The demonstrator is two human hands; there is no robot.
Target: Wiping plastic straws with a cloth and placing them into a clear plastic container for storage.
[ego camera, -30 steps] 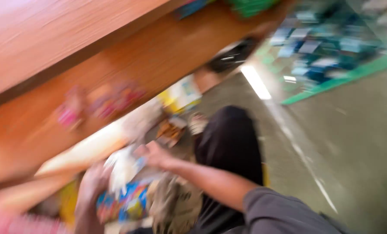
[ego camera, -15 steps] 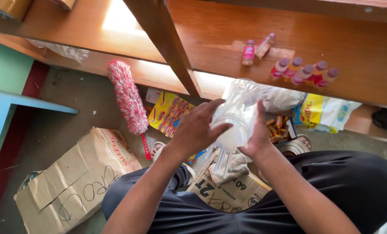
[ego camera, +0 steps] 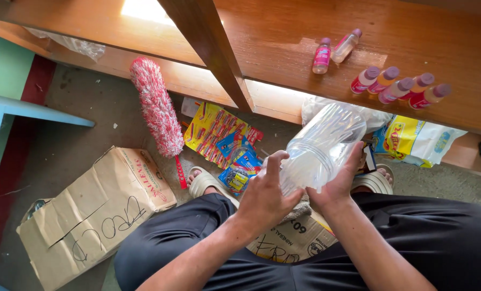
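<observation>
We see the left hand (ego camera: pixel 264 196) and right hand (ego camera: pixel 337 180) cupping a clear plastic jar (ego camera: pixel 321 148) between them, fingers curled around its mouth, above the knees; beyond the jar, small pink-capped bottles (ego camera: pixel 396 86) lie on the wooden shelf (ego camera: pixel 283 37).

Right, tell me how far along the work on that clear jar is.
Done: seven small pink-capped bottles lie on the wooden shelf. In hand: the left hand and right hand both grip the clear plastic jar, which looks empty. Left: packets and a duster lie on the floor.
</observation>
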